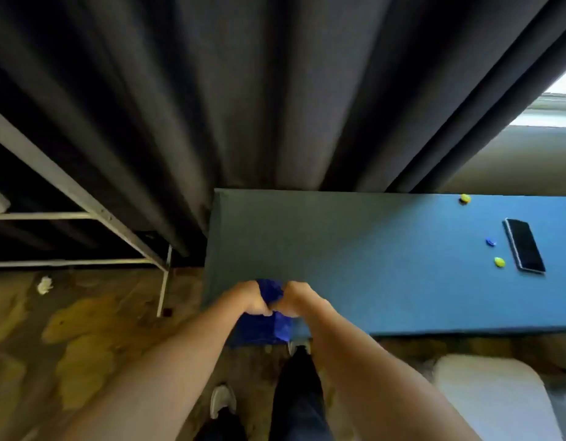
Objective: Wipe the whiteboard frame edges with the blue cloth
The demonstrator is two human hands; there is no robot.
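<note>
A dark blue cloth (265,326) is bunched between both my hands over the near left corner of a blue table (370,265). My left hand (248,297) grips its left side and my right hand (294,297) grips its right side, knuckles almost touching. Part of the cloth hangs below my hands past the table's front edge. No whiteboard or frame can be made out for certain in this view.
A black phone (525,245), two yellow magnets (499,261) and a blue one (490,241) lie on the table's right side. Dark curtains (243,106) hang behind. A metal stand (84,198) is at left, a white cushion (495,396) lower right, my shoes below.
</note>
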